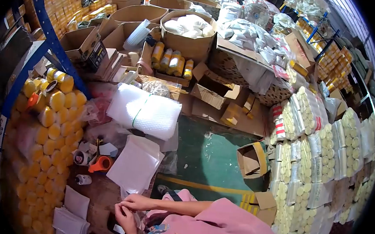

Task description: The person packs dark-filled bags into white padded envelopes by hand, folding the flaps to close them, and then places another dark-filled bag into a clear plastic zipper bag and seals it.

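My right hand (137,202) reaches in from the right, fingers curled and pressed together. Just below it, my left hand (126,219) is closed too, its fingertips meeting those of my right hand. Whatever lies between the fingers is too small or hidden to make out. Directly above the hands, a stack of white plastic sheets or bags (135,163) lies on the brown table (99,193). Beside my left hand is a dark flat item with a white label (118,229). An orange tape dispenser (101,164) sits to the upper left.
A bundle of bubble wrap (144,110) lies beyond the sheets. Yellow-capped containers (50,151) are piled at left, and packed pale rolls (310,169) at right. An open carton (252,160) stands on the green floor (206,157). White sheets (73,213) lie at lower left.
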Demonstrator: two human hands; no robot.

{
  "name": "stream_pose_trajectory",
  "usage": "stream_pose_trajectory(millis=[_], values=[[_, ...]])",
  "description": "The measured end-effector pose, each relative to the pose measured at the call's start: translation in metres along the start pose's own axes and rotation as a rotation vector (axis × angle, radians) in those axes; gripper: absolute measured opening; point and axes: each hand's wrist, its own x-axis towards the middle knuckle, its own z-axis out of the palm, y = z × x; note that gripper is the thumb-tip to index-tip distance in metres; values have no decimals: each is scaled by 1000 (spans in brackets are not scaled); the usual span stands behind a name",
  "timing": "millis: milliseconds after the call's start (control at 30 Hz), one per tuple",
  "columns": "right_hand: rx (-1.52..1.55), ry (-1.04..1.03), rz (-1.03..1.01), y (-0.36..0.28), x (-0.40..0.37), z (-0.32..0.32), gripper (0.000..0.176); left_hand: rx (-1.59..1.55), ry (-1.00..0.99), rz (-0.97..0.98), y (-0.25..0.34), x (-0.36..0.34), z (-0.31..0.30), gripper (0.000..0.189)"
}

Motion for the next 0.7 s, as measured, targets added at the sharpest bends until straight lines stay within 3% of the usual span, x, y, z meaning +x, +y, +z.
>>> stream_pose_trajectory(millis=[167,300,367,433,500,567,600,633,700], values=[[-108,-60,-29,-8,-2,-7,47,65,34,113,-16,4,0,9],[-62,-210,67,-15,-4,-18,49,-42,-104,39,-23,7,-4,12],[143,-233,61,-8,-4,-18,48,-3,-142,11,8,-1,-6,13],[120,-140,243,-16,-7,-21,45,7,-202,53,8,-1,-11,15],[7,-35,143,-10,-7,-21,44,5,-253,82,34,-5,-19,16],[-59,-73,153,-1,-8,-21,44,57,-344,78,19,-4,-24,17],[-242,-144,202,-5,-6,-23,41,89,-364,115,37,-3,-29,17],[-189,-119,129,14,-5,-19,39,53,-327,126,22,-4,-27,17],[-384,-83,-41,-14,-7,-9,35,70,-263,49,8,-4,-27,19]])
